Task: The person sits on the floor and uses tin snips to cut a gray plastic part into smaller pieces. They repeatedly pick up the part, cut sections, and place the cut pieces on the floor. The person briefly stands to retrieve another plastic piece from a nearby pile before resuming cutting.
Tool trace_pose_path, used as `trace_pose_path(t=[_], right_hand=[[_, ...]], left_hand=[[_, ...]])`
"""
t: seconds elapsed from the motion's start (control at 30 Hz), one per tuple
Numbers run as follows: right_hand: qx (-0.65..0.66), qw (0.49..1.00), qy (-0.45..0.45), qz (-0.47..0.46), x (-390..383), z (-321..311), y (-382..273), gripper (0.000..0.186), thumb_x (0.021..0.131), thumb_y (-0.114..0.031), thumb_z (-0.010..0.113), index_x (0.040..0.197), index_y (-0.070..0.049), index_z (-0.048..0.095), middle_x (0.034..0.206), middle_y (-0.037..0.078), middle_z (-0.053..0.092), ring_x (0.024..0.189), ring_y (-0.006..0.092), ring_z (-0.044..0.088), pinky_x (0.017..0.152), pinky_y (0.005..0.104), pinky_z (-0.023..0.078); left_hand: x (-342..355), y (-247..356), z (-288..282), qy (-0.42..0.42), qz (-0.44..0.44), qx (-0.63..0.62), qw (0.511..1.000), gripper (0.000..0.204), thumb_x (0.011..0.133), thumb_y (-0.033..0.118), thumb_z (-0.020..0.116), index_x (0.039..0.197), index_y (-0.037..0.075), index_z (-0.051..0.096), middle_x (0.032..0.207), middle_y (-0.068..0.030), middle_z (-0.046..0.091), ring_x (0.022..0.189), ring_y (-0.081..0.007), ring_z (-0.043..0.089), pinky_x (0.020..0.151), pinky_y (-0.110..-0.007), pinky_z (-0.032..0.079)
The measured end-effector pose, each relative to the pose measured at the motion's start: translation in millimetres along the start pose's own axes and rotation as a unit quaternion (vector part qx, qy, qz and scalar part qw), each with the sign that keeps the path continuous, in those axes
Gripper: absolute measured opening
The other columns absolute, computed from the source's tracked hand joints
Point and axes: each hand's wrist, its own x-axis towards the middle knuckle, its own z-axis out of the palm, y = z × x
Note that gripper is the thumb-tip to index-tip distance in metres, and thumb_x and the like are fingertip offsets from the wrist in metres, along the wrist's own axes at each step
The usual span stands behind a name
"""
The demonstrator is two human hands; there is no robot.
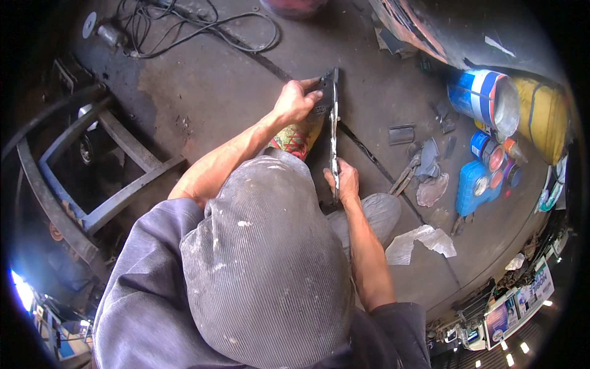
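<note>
My left hand (296, 101) is closed on the upper end of a dark metal plate (326, 89). A long narrow edge piece (334, 138), dark with pale streaks, runs along its right side toward me, and my right hand (345, 181) is closed round its lower end. Under the plate is a yellowish shoe (295, 141) with red laces, on my foot. My grey ribbed trouser leg (258, 258) fills the lower middle, hiding part of both arms. Pliers-like tools (402, 181) lie on the floor to the right, near metal scraps (427, 163).
A welded metal frame (129, 141) stands at left; looped cables (246, 27) and a grinder-like tool (110, 37) lie upper left. At right are a large tin (470, 92), yellow container (541, 123), blue jug (470, 190), small cans and a torn pale sheet (421, 246). A curved panel (467, 31) borders the upper right.
</note>
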Motion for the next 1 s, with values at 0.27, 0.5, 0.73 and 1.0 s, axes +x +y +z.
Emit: trace_pose_path(t=[0.27, 0.5, 0.73, 1.0], right_hand=[[0.020, 0.999, -0.039, -0.010, 2, -10, 5, 0.029, 0.076, -0.026, 0.072, 0.085, 0.000, 0.063, 0.062, 0.015, 0.059, 0.055, 0.0292, 0.058, 0.057, 0.0394, 0.046], [0.065, 0.994, -0.073, 0.041, 1, -23, -4, 0.031, 0.077, -0.026, 0.075, 0.093, -0.001, 0.066, 0.069, 0.015, 0.065, 0.062, 0.0260, 0.063, 0.061, 0.0386, 0.048], [0.066, 0.993, -0.092, 0.044, -3, -15, -7, 0.056, 0.076, -0.033, 0.078, 0.111, 0.006, 0.059, 0.087, 0.016, 0.068, 0.076, 0.0226, 0.066, 0.072, 0.0350, 0.052], [0.107, 0.987, -0.119, 0.031, 1, -17, -4, 0.085, 0.072, -0.038, 0.082, 0.132, 0.010, 0.045, 0.104, 0.023, 0.067, 0.095, 0.0283, 0.067, 0.084, 0.0361, 0.052]], left_hand=[[10, -22, 1, -0.024, 0.022, -0.068, 0.997, 0.046, 0.092, 0.015, 0.060, 0.131, -0.007, 0.051, 0.114, -0.0162, 0.066, 0.104, -0.0173, 0.059, 0.093, -0.031, 0.047], [3, -13, 0, -0.042, 0.002, -0.034, 0.999, 0.054, 0.092, 0.022, 0.061, 0.136, -0.006, 0.046, 0.122, -0.0182, 0.062, 0.110, -0.0203, 0.058, 0.098, -0.033, 0.044], [0, -4, -8, -0.035, -0.040, -0.089, 0.995, 0.052, 0.091, 0.020, 0.060, 0.135, -0.005, 0.048, 0.121, -0.0175, 0.063, 0.111, -0.0220, 0.059, 0.097, -0.033, 0.045], [11, -8, 2, 0.040, -0.102, -0.187, 0.976, 0.034, 0.086, 0.012, 0.063, 0.115, -0.005, 0.061, 0.101, -0.0129, 0.068, 0.091, -0.0191, 0.063, 0.082, -0.032, 0.049]])
